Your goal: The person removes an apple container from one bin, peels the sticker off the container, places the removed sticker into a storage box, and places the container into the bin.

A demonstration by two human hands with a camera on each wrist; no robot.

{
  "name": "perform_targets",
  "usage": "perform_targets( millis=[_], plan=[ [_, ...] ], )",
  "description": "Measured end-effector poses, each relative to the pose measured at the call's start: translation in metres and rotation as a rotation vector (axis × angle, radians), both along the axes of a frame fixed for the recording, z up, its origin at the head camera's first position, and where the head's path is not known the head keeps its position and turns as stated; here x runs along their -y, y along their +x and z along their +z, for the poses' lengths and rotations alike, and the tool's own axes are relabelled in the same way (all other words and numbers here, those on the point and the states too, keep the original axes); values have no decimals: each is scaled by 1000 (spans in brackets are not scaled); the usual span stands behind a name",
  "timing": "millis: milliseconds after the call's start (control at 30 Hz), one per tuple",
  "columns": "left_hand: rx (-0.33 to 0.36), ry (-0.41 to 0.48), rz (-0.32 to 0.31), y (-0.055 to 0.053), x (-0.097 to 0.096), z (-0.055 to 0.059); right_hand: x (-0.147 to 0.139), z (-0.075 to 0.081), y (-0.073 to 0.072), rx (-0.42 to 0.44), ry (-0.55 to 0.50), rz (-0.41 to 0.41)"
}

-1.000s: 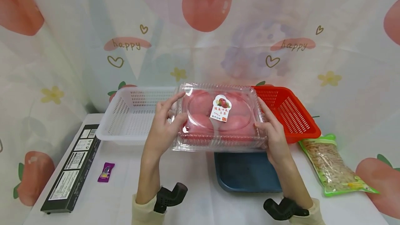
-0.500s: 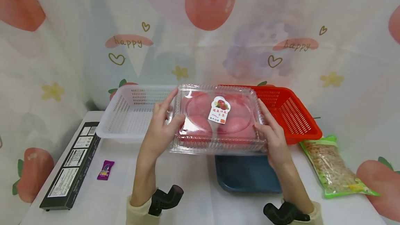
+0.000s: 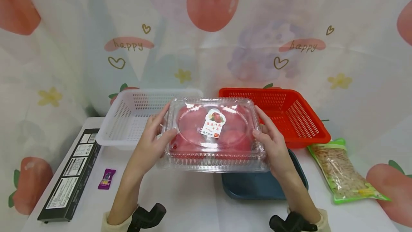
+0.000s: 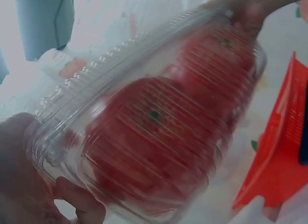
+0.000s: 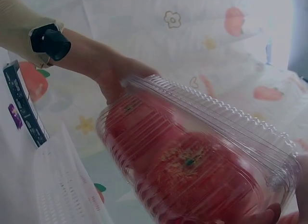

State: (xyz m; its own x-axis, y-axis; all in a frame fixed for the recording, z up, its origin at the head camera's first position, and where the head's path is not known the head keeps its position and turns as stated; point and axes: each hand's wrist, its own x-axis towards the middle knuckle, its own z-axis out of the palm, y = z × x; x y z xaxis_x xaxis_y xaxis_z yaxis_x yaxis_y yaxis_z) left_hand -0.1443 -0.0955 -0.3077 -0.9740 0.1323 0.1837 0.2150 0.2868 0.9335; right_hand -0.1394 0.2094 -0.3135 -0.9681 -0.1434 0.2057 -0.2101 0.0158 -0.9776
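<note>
My two hands hold up a clear plastic clamshell box of apples (image 3: 193, 146) above the table. My left hand (image 3: 149, 148) grips its left end, thumb on the lid's edge. At the right end my right hand (image 3: 275, 149) grips it the same way. On the lid is a white label (image 3: 214, 124) with a fruit picture. Through the ribbed wall, the left wrist view shows large red apples (image 4: 144, 147) with green at the centre. The right wrist view shows the box's other long side (image 5: 183, 171), its lid closed. Fingers under the box are mostly hidden.
Behind the box stand a white basket (image 3: 123, 121) and a red basket (image 3: 289, 117). A dark blue tray (image 3: 254, 185) lies partly beneath it. At left are a long black box (image 3: 72, 174) and a purple packet (image 3: 107, 179); at right, a green-edged bag (image 3: 341, 171).
Both hands have brought the box of apples left and down, nearer to me. Its lid faces the head camera more, and more of the red basket and blue tray shows.
</note>
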Motion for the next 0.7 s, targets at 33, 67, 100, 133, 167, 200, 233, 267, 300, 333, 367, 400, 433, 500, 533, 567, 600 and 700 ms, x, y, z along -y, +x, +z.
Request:
perform_targets(
  millis=[33,67,100,133,167,200,233,267,300,333,367,400,433,500,533,567,600,700],
  plan=[
    [1,0,3,2,2,-1,1,-1,0,12,8,5],
    [0,0,7,4,4,-3,3,-2,0,23,18,6],
    [1,0,12,6,6,-5,4,-3,0,34,26,9],
    [5,0,17,7,8,-7,6,-4,0,41,32,11],
    [8,5,21,8,9,-8,7,-5,0,47,36,14],
    [10,12,25,9,11,-10,9,-7,0,51,41,19],
    [13,23,28,10,13,-12,11,-8,0,52,45,22],
    [17,38,28,10,15,-14,12,-9,0,52,45,27],
    [25,53,28,10,16,-16,14,-10,0,55,48,34],
    [31,68,28,11,18,-18,15,-11,0,56,50,43],
    [36,85,27,11,20,-19,16,-12,0,58,54,52],
    [39,99,26,11,21,-21,17,-13,-1,60,59,61],
    [40,111,24,11,22,-22,18,-14,-1,61,65,70],
    [39,123,26,11,25,-24,19,-16,-2,62,84,90],
    [34,125,27,11,26,-25,19,-16,-2,61,89,99],
    [32,126,27,12,28,-26,20,-17,-2,60,97,106],
    [30,122,29,12,29,-27,20,-18,-2,59,104,112],
    [28,115,29,14,32,-28,22,-21,-2,60,118,131]
  ],
)
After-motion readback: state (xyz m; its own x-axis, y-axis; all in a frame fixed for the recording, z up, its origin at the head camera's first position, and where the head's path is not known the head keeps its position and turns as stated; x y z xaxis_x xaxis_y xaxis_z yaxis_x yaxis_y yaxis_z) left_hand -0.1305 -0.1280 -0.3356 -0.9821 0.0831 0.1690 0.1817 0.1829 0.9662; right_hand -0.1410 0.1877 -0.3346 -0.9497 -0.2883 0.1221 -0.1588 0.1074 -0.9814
